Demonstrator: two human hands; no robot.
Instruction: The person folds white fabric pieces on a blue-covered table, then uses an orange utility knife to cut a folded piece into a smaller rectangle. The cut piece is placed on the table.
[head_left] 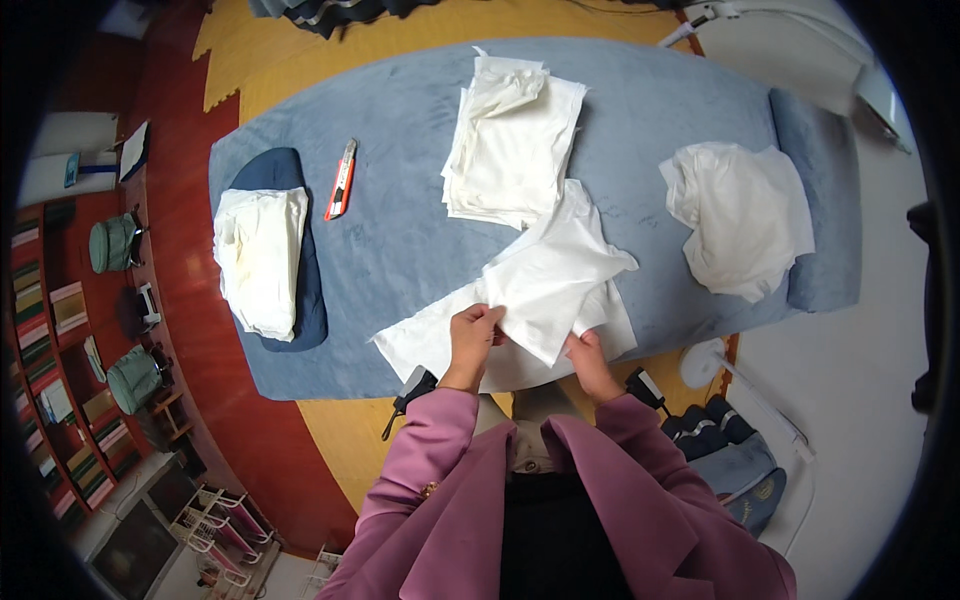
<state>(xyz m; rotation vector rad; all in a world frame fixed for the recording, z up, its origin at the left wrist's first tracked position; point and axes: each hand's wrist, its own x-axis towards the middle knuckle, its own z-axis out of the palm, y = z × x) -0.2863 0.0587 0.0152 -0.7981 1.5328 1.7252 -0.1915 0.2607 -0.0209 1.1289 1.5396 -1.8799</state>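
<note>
Between my two hands a thin white sheet [555,265] is held by its near edge, its far part reaching toward the stack. My left hand [474,343] pinches it at the left, and my right hand [592,364] pinches it at the right corner. Under it, another white sheet [430,335] lies spread along the near edge of the blue padded bed [385,220]. Just beyond stands a stack of folded white sheets [515,150], with a crumpled piece on top.
An orange-red utility knife [341,180] lies left of the stack. Farther left, folded white sheets [260,260] rest on a dark blue cushion [312,300]. At the right, a loose white sheet [745,220] touches a blue bolster [825,200]. A lamp [702,364] stands near the right side.
</note>
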